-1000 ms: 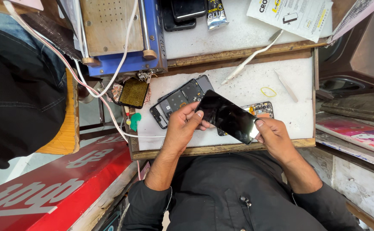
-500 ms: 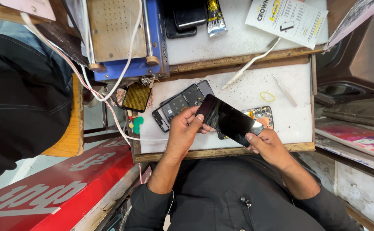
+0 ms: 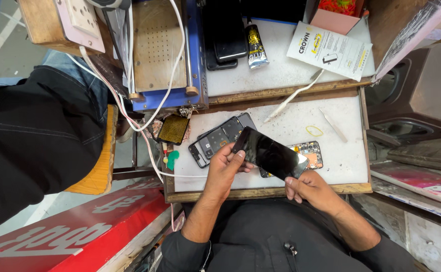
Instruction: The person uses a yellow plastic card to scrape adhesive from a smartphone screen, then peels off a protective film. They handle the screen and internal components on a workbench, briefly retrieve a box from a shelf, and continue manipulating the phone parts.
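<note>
A: Largest first. White work board (image 3: 331, 161), wooden lip along its near edge; bare room on its right half.

B: Blue-framed plate (image 3: 167, 50) crowds the far left.

A: Opened phone body (image 3: 220, 138) lies left of centre.

B: Black screen panel (image 3: 271, 156) held tilted above the board. Left hand (image 3: 225, 171) grips its left end; right hand (image 3: 308, 189) pinches its right corner.

Two hands, left hand (image 3: 224, 168) and right hand (image 3: 308, 189), share one dark phone screen (image 3: 270, 155). On the bench (image 3: 291, 123) lie two opened phone bodies (image 3: 220, 138) (one partly hidden), one yellow rubber band (image 3: 314, 131), one pair of tweezers (image 3: 334, 124), one glue tube (image 3: 256, 46), and one printed leaflet (image 3: 331, 50).
</note>
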